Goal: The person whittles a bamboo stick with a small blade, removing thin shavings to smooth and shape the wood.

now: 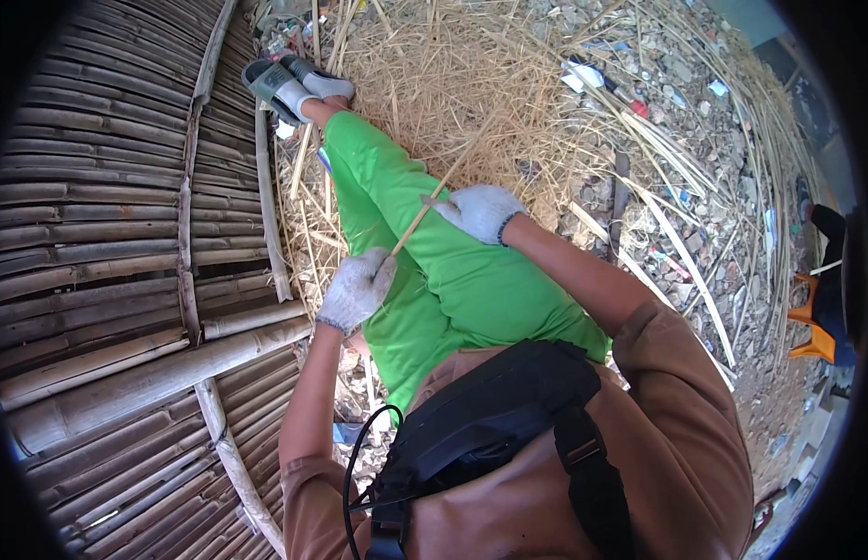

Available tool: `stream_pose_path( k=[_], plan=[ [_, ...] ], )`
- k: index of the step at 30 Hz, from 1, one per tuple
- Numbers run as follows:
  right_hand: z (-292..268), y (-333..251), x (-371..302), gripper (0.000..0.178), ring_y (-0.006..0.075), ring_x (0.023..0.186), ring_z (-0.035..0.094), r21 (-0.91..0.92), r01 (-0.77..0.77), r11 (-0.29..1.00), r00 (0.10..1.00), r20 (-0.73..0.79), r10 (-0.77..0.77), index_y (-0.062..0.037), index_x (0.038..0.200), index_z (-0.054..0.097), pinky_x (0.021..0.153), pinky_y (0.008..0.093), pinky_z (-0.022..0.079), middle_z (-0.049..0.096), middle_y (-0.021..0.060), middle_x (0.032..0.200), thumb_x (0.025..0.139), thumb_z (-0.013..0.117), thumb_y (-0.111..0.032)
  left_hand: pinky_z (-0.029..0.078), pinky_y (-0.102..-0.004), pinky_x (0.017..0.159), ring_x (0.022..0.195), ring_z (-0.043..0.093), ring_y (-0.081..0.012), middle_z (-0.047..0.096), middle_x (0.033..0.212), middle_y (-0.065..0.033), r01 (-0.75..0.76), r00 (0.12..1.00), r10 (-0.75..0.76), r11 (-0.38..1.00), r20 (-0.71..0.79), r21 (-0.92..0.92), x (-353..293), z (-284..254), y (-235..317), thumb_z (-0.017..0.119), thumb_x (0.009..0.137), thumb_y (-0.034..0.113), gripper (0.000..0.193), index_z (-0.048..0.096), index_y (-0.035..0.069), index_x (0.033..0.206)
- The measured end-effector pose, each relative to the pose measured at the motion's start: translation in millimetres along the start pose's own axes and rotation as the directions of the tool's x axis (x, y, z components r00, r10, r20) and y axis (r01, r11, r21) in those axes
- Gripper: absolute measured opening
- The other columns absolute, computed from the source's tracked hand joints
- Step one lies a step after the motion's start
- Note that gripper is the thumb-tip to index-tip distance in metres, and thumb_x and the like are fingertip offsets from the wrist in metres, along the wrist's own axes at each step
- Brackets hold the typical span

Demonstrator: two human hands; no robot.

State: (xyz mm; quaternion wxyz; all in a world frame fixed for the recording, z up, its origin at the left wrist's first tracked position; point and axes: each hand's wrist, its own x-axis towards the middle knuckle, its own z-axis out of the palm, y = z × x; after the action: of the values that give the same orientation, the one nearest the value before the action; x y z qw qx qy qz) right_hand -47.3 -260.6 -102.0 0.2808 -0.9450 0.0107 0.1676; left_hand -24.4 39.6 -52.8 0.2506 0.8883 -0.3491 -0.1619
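A thin bamboo strip [418, 222] slants across my green-clad thighs, running up and to the right. Its lower end is held in my left hand [355, 291], closed in a white knit glove. My right hand [487, 212], gloved the same way, is closed around what looks like a small knife [432, 201]. Only a short grey blade tip shows, lying against the strip about midway along it. The knife's handle is hidden inside the glove.
A wall or platform of bamboo slats [89, 205] stands close on my left. Ahead lies a heap of pale shavings [434, 84]. Long split strips [681, 233] and rubble with litter cover the ground on the right. An orange chair [807, 322] with a person is at the far right.
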Motion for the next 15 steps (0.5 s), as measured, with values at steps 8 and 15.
stream_pose_path(
  k=[8,15],
  plan=[
    [11.4,18.1,2.3,0.082,0.0474,0.104,0.077,0.064,-0.056,0.996,0.998,-0.011,0.056,-0.0046,0.107,0.081,0.094,0.0602,0.060,0.080,0.0274,0.109,0.111,0.034,-0.072,0.055,-0.0513,0.065,0.074,0.070,-0.0463,0.064,0.081,-0.0269,0.052,0.997,-0.054,0.998,0.053,0.029,-59.8,-22.3,8.8,0.063,0.110,0.017,0.018,0.069,0.001,0.102],
    [12.3,13.2,-5.4,0.082,0.0485,0.104,0.077,0.069,-0.044,0.997,0.999,-0.025,0.045,-0.0045,0.106,0.081,0.095,0.0600,0.060,0.079,0.0281,0.110,0.111,0.034,-0.071,0.053,-0.0485,0.064,0.068,0.066,-0.0441,0.061,0.076,-0.0224,0.160,0.986,-0.159,0.987,0.056,-0.010,-151.4,-60.0,25.5,0.064,0.111,0.014,0.014,0.068,0.002,0.105]
  ],
)
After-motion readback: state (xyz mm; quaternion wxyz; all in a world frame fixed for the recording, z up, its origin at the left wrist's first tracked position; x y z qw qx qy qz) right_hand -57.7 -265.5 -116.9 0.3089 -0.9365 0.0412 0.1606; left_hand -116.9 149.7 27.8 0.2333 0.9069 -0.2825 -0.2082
